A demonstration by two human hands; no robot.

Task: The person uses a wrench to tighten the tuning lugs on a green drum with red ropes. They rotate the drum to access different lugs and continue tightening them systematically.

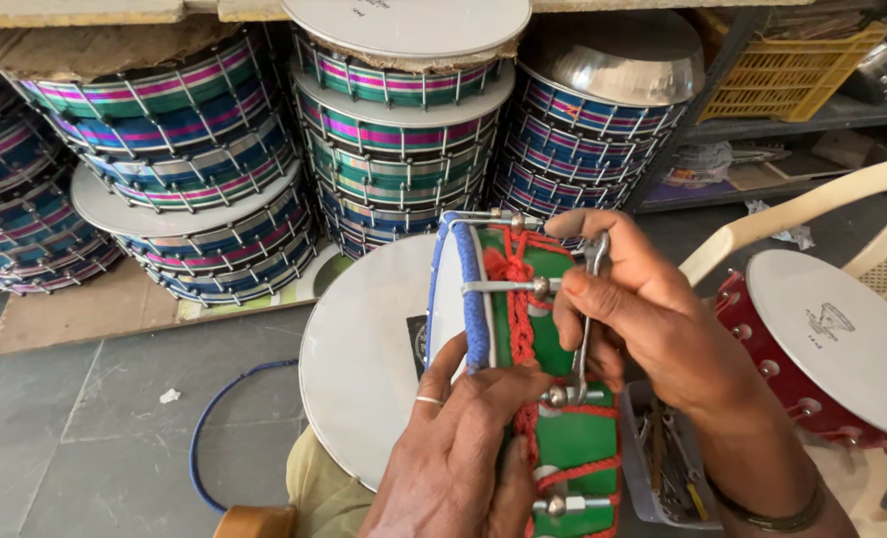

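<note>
A green drum (573,438) with a blue rim, red rope lacing and metal tension hooks stands on its side in front of me. My left hand (458,458), wearing a ring, grips its rim and shell from below. My right hand (643,319) holds a small metal wrench (588,319) pressed against a hook bolt on the drum's side. A white drumhead disc (364,359) lies flat behind the drum, near my knee.
Stacks of striped drums (204,169) fill the back wall. A red drum (822,349) rests on a cream plastic chair (812,204) at the right. A grey tray of tools (663,468) sits below my right wrist. A blue hoop (209,418) lies on the floor.
</note>
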